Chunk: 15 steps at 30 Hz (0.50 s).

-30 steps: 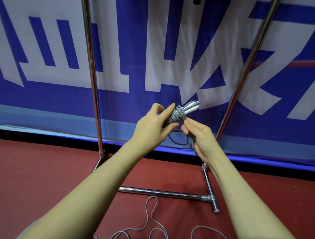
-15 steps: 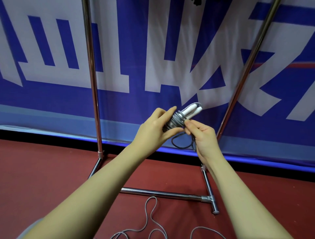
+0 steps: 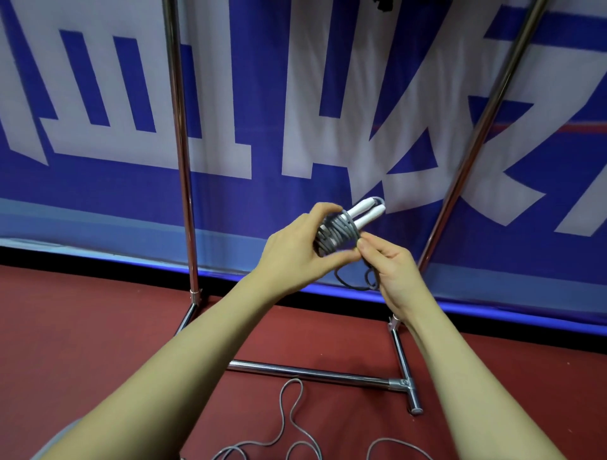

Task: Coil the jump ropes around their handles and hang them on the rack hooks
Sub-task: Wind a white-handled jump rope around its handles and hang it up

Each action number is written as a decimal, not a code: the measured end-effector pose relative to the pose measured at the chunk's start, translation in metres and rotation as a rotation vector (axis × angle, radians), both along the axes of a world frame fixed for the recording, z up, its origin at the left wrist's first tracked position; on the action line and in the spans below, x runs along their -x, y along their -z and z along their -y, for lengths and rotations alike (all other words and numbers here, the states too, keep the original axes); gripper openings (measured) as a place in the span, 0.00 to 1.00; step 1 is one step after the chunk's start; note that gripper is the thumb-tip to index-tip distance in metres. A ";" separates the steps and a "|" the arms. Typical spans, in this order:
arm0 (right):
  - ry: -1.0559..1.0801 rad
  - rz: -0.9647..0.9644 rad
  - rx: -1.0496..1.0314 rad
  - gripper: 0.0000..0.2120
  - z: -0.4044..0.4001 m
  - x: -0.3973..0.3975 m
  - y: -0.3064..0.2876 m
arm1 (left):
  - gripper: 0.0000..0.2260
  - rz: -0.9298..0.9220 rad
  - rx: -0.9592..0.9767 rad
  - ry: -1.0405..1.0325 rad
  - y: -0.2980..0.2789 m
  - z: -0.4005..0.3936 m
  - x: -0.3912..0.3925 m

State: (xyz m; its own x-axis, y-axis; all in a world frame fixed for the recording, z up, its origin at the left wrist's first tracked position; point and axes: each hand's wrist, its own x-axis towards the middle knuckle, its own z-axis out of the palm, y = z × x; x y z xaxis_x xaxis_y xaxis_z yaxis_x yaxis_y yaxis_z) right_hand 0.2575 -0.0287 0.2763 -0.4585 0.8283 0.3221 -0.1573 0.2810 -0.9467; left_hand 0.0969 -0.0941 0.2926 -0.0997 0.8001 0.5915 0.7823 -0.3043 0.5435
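- I see a big blue banner (image 3: 98, 203) with white shapes on it, filling the wall behind everything.
- Below it I see the red floor (image 3: 82, 344).
- A shiny metal rack (image 3: 315, 371) stands in front of the banner. It has one post on the left, one leaning post on the right, and a bar low down by the floor.
- My left hand (image 3: 292, 252) is up in front of the rack, between the two posts. Its fingers and thumb curl round the rope bundle (image 3: 338, 233) and hold it tight.
- My right hand (image 3: 391, 266) is just beside the left one. Its thumb and fingers pinch the grey rope right at the bundle.
- The bundle is two white handles (image 3: 368, 213) side by side, with grey rope wound round them many times. The white ends stick out up and to the right, past my left fingers.
- A loose loop (image 3: 353, 285) of the same rope hangs down under my hands.
- More grey rope (image 3: 289, 417) lies in curls on the floor, near the low bar and close to me.
- Something small and dark (image 3: 384, 4) shows at the very top. I cannot tell what it is.
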 end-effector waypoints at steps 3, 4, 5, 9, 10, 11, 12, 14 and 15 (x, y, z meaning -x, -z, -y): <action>0.004 -0.017 -0.015 0.14 -0.002 0.001 0.005 | 0.29 -0.153 0.005 -0.065 0.002 -0.004 0.006; 0.001 -0.038 -0.005 0.15 -0.003 0.002 0.005 | 0.29 -0.168 -0.004 -0.097 0.001 -0.005 0.007; -0.006 -0.056 0.008 0.16 -0.002 0.003 0.005 | 0.28 -0.205 -0.051 -0.122 0.001 -0.007 0.008; -0.048 -0.043 0.020 0.13 0.000 0.004 0.001 | 0.28 -0.417 -0.302 -0.201 0.001 -0.014 0.013; -0.044 -0.019 0.008 0.16 0.001 0.005 -0.001 | 0.27 -0.424 -0.329 -0.188 0.002 -0.014 0.014; -0.042 0.017 -0.005 0.16 0.002 0.006 -0.003 | 0.26 -0.407 -0.338 -0.171 0.002 -0.012 0.014; -0.032 0.048 -0.010 0.15 0.002 0.006 -0.003 | 0.25 -0.370 -0.320 -0.142 0.002 -0.010 0.012; -0.013 0.066 0.004 0.11 0.003 0.006 -0.003 | 0.22 -0.253 -0.248 -0.065 0.003 -0.004 0.007; -0.012 0.058 0.018 0.12 0.003 0.005 -0.003 | 0.22 -0.186 -0.210 -0.032 0.003 -0.002 0.004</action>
